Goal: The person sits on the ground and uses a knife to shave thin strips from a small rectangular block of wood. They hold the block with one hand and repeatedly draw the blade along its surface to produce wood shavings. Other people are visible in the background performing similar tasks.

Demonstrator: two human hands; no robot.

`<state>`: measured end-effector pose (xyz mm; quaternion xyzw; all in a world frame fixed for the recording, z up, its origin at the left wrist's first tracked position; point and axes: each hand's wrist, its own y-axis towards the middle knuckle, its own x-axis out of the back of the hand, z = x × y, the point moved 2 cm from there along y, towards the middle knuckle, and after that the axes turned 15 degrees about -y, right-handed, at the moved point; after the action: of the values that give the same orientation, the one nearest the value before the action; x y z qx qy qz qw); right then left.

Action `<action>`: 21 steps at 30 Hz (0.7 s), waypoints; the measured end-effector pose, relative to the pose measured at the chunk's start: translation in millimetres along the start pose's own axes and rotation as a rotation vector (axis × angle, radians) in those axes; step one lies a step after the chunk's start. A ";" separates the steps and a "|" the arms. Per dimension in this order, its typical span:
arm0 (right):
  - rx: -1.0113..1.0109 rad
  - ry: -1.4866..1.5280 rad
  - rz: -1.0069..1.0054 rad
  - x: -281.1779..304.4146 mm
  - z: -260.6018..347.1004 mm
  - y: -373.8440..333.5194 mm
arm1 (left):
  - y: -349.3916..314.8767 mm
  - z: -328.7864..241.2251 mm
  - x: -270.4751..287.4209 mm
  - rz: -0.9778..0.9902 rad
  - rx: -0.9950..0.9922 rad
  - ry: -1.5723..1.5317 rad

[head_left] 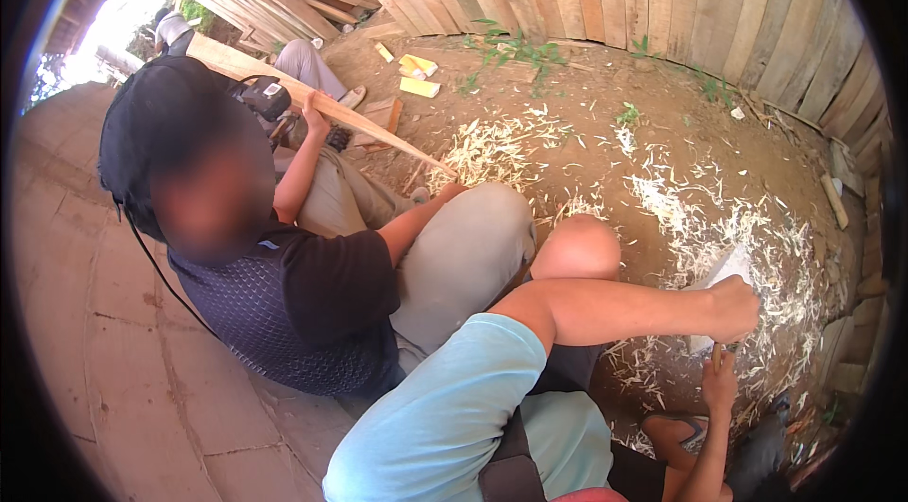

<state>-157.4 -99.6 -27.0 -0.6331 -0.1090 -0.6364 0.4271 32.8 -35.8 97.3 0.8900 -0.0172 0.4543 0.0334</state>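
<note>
Brown handle (717, 356), right of frame, below ctr: R hand (720, 385) has fingers curled round it. L hand (733, 308) just above, fingers bent in; can't tell what, if anything, it grips. Pale flat piece (726, 265) shows next to L hand, partly hidden. Curly wood shavings (665, 201) over dirt (591, 128) nearby. Dark-shirted co-worker (274, 317), left of frame, w/ hand (315, 119) on long plank (255, 65), running upper left to ctr. Sandalled foot (676, 431) lower right.

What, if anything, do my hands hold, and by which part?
Right hand: apparently a brown piece, by its lower visible end; left hand: cannot be told.
</note>
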 end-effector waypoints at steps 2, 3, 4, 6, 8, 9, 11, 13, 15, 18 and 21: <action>0.008 -0.017 -0.010 -2.0 -1.0 -1.2 | -0.3 0.4 2.7 -0.036 0.029 -0.005; 0.022 -0.022 -0.022 -6.5 -4.2 -0.8 | -0.8 0.8 3.2 -0.055 0.043 -0.008; 0.037 -0.028 -0.033 -7.0 -3.5 -1.1 | -1.1 2.0 2.5 -0.075 0.052 -0.016; 0.031 -0.081 -0.016 -6.1 -2.0 -2.6 | 0.2 5.0 -0.3 -0.116 0.071 -0.031; 0.031 -0.121 -0.012 -4.5 -0.4 -2.8 | 1.2 5.9 -1.8 -0.115 0.093 -0.050; 0.033 -0.135 -0.013 -5.1 -0.8 -3.2 | 1.3 6.0 -2.9 -0.114 0.104 -0.059; 0.020 -0.175 -0.009 -5.0 0.8 -4.2 | 0.9 6.6 -7.1 -0.129 0.113 -0.052; -0.007 -0.226 0.007 -2.8 5.2 -6.4 | -0.1 6.9 -8.5 -0.140 0.125 -0.051; -0.031 -0.309 0.022 0.1 9.8 -7.1 | -0.8 6.2 -8.4 -0.146 0.141 -0.058; -0.043 -0.406 0.002 -5.1 2.1 -3.1 | -0.6 4.1 -6.2 -0.151 0.163 -0.045; -0.029 -0.451 -0.025 -7.1 -5.0 1.7 | 0.1 3.4 -3.9 -0.130 0.196 -0.039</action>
<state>-161.1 -101.2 -34.9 -0.7640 -0.2005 -0.4853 0.3750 33.3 -36.2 92.2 0.8969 0.0846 0.4333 -0.0248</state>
